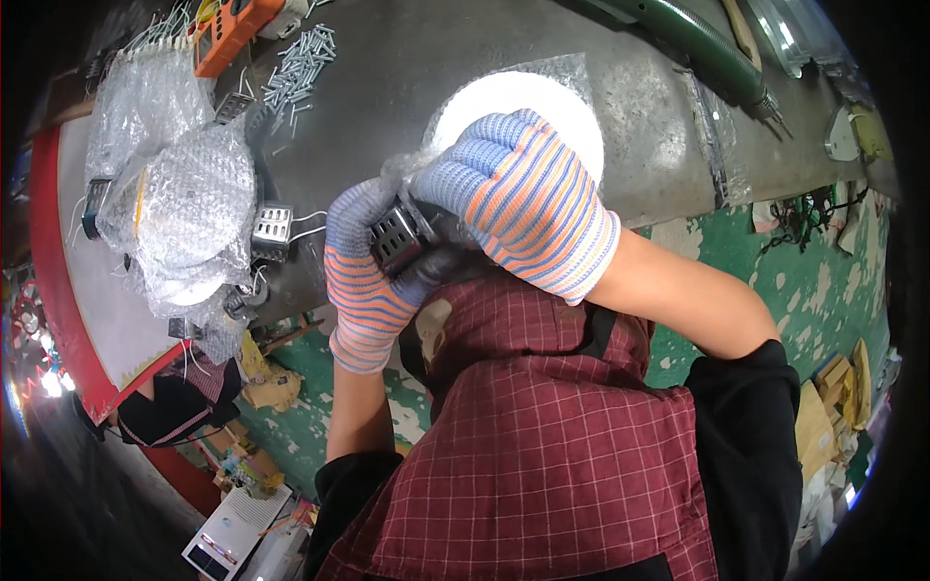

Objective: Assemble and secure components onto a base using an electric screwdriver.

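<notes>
Both my hands wear striped blue-and-orange knit gloves. My left hand (363, 281) is wrapped around a small slotted metal box (394, 239), which sits close to my apron at the bench's front edge. Just right of it, my right hand (528, 203) is closed, its fingertips near the top of the box. Whatever those fingers pinch is hidden by the glove. A white round disc (581, 131) lies on the bench behind and partly under my right hand. Clear plastic wrap (572, 68) shows around the disc's far edge.
To the left, bubble-wrapped round pieces (194, 194) are piled beside another slotted metal box (272, 229) with white wires. Loose screws (300, 73) lie at the far left near an orange tool (231, 37). A green power screwdriver (712, 48) hangs or lies at the far right.
</notes>
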Demonstrator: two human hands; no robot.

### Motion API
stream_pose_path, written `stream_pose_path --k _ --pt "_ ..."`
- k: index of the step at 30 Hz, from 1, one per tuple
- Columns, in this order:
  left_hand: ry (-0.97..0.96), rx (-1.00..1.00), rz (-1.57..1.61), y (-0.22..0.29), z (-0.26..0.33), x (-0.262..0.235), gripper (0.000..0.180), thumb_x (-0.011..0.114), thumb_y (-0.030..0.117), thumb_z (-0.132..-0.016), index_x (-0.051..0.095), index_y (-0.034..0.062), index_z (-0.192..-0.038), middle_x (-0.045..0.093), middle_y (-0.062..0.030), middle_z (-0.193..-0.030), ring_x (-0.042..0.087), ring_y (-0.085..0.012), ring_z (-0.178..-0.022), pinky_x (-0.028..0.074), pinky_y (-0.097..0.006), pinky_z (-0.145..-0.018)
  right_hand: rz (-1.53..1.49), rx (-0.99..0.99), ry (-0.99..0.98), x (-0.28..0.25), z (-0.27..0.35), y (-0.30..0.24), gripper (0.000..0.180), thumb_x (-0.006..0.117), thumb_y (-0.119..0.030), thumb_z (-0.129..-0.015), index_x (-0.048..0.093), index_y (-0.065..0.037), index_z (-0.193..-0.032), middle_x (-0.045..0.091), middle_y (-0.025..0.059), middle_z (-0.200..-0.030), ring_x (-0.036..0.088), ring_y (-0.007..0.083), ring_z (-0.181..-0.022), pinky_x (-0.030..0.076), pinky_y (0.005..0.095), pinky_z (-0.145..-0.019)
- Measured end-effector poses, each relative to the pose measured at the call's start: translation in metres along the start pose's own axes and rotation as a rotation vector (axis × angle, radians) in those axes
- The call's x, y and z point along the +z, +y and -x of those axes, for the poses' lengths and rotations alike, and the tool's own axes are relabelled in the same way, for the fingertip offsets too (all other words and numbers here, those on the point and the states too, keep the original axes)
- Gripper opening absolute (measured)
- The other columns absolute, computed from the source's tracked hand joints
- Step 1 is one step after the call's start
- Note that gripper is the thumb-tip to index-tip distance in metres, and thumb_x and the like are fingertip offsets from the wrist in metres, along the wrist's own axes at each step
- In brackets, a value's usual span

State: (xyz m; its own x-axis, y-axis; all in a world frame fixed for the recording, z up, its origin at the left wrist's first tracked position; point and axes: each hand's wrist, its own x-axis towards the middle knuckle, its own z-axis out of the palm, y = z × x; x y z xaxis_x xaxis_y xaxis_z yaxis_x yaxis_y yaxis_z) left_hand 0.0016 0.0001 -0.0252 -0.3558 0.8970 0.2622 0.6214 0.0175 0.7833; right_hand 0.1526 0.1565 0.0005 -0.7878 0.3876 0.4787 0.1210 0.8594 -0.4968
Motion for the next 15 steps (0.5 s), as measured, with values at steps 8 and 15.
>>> stream_pose_path --k 8,15 --pt "-0.036 -0.038 -0.093 0.015 -0.003 -0.004 0.076 0.089 0.036 -0.071 0.055 0.0043 -0.131 0.057 -0.0161 -0.125 0.062 -0.03 -0.109 0.052 -0.039 -0.093 -0.002 0.124 0.092 -0.003 0.002 0.0 0.021 0.072 -0.02 -0.071 0.074 -0.016 -0.092 0.069 0.0052 -0.087 0.065 0.0286 -0.088 0.05 0.0401 -0.079" --pt "-0.064 -0.117 -0.248 0.035 -0.01 -0.008 0.081 0.087 0.045 -0.071 0.056 0.0007 -0.131 0.061 -0.0154 -0.121 0.061 -0.0317 -0.11 0.049 -0.043 -0.097 0.003 0.133 -0.113 -0.01 -0.008 0.006 0.018 0.072 -0.025 -0.074 0.073 -0.016 -0.089 0.068 0.0057 -0.085 0.065 0.0297 -0.088 0.05 0.041 -0.077"
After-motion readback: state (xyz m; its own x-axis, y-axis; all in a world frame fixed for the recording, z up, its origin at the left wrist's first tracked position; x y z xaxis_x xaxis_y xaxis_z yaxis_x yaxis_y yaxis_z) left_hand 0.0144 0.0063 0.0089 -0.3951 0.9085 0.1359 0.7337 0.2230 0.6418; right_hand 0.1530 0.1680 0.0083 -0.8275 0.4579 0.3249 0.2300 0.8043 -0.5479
